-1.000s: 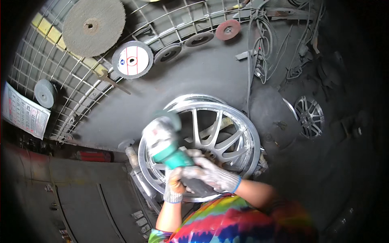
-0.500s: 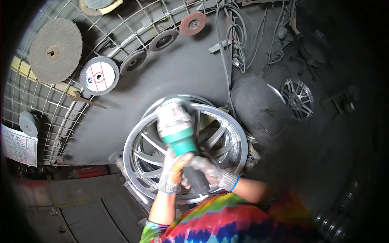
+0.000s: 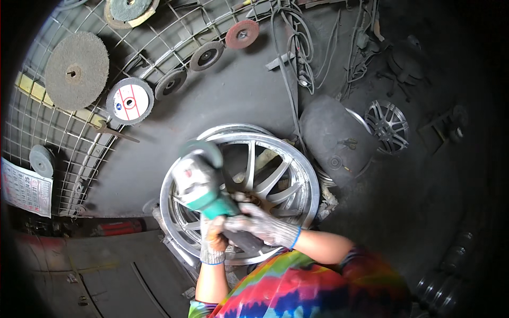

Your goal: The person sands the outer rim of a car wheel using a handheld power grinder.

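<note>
An angle grinder (image 3: 205,197) with a teal and silver body and a dark handle is held up over a silver alloy wheel (image 3: 315,192). It is slightly smeared by motion, and its disc points toward the far left of the wheel. My left hand (image 3: 213,237), in a white and orange work glove, is closed round the tool's body from the left. From the right, my right hand (image 3: 264,224), in a pale knitted glove with a blue cuff edge, grips it near the handle. Between disc and wheel I cannot make out any contact. Another rim shows beneath the wheel.
Grinding discs, among them a big grey one (image 3: 77,71) and a red one (image 3: 242,34), hang on a wire grid. Coiled cables (image 3: 300,47) hang at the back. To the right are a rounded grey object (image 3: 335,138) and another wheel (image 3: 388,128).
The grinder has swung to the left and tilted, its head now over the wheel's left side. Both hands have moved with it and keep hold. My view has shifted slightly.
</note>
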A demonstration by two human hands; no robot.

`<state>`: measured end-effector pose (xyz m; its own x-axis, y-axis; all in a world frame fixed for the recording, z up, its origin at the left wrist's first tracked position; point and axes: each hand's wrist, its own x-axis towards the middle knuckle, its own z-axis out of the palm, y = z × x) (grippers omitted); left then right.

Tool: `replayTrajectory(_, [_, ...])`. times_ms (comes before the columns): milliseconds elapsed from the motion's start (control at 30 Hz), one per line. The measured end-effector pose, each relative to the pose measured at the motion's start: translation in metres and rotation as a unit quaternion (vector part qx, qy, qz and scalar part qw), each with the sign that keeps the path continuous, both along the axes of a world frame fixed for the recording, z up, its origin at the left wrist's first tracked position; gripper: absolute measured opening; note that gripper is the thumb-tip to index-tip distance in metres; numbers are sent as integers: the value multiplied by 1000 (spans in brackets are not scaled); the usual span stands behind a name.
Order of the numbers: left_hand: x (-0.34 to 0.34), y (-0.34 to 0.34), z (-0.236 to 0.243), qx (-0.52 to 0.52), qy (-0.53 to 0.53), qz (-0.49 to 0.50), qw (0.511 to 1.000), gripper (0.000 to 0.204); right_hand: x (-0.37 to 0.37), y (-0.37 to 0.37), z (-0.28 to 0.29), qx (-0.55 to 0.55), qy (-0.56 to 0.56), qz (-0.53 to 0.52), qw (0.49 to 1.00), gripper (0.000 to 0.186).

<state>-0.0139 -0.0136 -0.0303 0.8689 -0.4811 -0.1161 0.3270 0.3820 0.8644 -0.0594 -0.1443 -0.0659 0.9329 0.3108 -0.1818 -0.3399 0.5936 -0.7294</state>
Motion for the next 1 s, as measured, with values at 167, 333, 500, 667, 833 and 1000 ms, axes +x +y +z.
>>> replayTrajectory(167, [16, 36, -20, -12, -19, 76, 997, 59, 27, 18, 14, -17, -37, 30, 999, 52])
replayTrajectory(333, [32, 41, -55, 103, 5, 83, 991, 49, 9, 13, -17, 95, 52, -36, 993, 42])
replayTrajectory(500, [23, -61, -2, 339, -147, -229, 901, 37, -37, 6, -99, 413, 73, -127, 899, 46])
replayTrajectory(667, [8, -81, -23, 307, -171, -365, 862, 44, -94, 19, -124, 393, 92, -320, 858, 48])
replayTrajectory(833, [-12, -47, -5, 187, 5, -213, 959, 50, -107, -54, -80, -354, 4, -139, 925, 61])
replayTrajectory(1000, [-26, -7, 10, -13, 60, -101, 993, 68, -67, -66, -126, 15, 303, -289, 908, 85])
